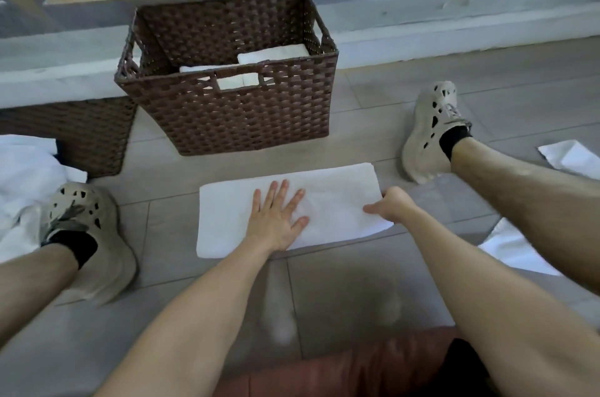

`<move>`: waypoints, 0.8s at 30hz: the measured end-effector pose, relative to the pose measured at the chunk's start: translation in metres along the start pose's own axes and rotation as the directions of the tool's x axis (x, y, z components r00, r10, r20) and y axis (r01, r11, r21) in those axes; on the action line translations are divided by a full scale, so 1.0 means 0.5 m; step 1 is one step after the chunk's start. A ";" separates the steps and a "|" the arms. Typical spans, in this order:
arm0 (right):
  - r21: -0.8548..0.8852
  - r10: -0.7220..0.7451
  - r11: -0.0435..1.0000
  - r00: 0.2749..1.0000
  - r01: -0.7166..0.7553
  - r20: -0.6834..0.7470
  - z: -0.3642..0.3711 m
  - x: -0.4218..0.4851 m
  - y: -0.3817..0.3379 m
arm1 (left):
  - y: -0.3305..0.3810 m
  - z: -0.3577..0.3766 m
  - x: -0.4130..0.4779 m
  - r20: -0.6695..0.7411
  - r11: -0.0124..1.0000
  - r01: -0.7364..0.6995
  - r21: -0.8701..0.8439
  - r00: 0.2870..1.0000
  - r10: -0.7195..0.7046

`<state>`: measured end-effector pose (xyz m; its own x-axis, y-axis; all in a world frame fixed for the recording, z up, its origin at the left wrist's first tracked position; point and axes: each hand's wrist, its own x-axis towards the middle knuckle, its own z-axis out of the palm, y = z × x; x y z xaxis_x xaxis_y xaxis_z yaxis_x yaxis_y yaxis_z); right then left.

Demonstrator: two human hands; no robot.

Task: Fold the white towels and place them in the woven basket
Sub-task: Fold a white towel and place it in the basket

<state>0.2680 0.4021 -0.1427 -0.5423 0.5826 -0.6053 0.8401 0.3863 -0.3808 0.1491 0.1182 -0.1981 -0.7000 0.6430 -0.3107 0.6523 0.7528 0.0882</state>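
Note:
A white towel (337,189), folded into a long rectangle, lies flat on the tiled floor between my feet. My left hand (276,218) presses flat on its middle with the fingers spread. My right hand (391,205) pinches the towel's right edge. Just beyond the towel stands the brown woven basket (246,124). Inside it lie folded white towels (272,54), partly hidden by the front wall and seen through the handle cutout.
A second woven basket (87,137) sits at the left behind a heap of white cloth (22,176). My shoes (431,130) (87,234) flank the towel. More white cloth (571,158) lies at the right. A grey ledge (454,30) runs behind the basket.

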 end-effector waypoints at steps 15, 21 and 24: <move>-0.029 0.003 1.000 1.000 -0.004 -0.009 -0.075 -0.049 -0.112 | -0.001 0.025 -0.001 -0.175 0.997 -0.033 -0.075 0.984 0.020; -0.389 -0.375 0.883 0.893 0.262 -0.249 -0.042 -0.245 -0.348 | -0.058 -0.109 -0.027 -0.082 0.338 0.051 -0.940 0.926 -0.368; -0.410 -0.602 0.736 0.798 0.539 -0.029 0.078 -0.336 -0.447 | -0.155 -0.194 -0.070 0.216 -0.214 0.151 -0.965 0.922 -0.321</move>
<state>0.1718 0.1899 0.0171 -0.9387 0.2535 -0.2337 0.3205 0.8916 -0.3201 0.0950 0.0512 -0.1021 -0.7923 0.3203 -0.5192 -0.5262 0.0719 0.8473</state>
